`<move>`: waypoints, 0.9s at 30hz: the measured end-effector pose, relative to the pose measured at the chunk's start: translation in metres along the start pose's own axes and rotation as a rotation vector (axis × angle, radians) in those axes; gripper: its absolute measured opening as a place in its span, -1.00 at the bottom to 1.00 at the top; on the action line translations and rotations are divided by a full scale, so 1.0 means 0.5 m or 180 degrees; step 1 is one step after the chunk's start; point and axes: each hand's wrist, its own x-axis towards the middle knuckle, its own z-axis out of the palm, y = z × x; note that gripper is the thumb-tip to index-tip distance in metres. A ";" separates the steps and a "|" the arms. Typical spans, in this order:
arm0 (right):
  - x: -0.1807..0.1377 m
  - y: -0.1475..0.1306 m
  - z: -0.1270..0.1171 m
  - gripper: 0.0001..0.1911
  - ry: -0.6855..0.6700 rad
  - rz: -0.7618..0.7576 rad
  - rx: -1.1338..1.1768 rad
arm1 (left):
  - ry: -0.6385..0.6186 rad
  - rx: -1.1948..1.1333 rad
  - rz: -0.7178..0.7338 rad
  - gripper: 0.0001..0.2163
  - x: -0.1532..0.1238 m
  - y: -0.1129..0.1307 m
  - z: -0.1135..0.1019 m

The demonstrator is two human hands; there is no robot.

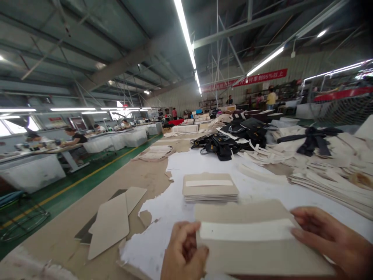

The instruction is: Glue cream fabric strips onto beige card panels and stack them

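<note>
A beige flat panel (pixel 247 256) with rounded corners lies in front of me, a white strip (pixel 247 230) running across it. My left hand (pixel 185 252) pinches its left edge, thumb below and fingers curled near the strip's end. At the right edge, my right hand (pixel 332 237) grips the panel between thumb and fingers. Just beyond it, a neat stack of similar beige panels (pixel 210 190) sits on white paper (pixel 163 214), with a white strip on the top one too. The panel's near edge is partly cut off by the frame.
Loose beige and dark panels (pixel 112 221) lie to the left on the brown table covering. Black strapped pieces (pixel 221 144) are heaped farther back, and piles of cream material (pixel 329 179) are at right. A green aisle (pixel 96 175) and seated people are on the left.
</note>
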 end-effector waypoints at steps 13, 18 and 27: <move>0.304 -0.018 0.266 -0.81 -0.0192 0.0558 0.0040 | 0.0583 0.1669 -0.0023 -0.84 0.376 -0.041 -0.033; 0.321 0.022 0.267 -0.74 -0.0185 0.0443 -0.0498 | 0.0828 0.1763 -0.0023 -0.65 0.378 -0.076 -0.049; 0.239 0.022 0.325 -0.32 -0.0407 0.0033 -0.0502 | 0.0579 0.1378 -0.0627 -0.37 0.348 -0.118 0.007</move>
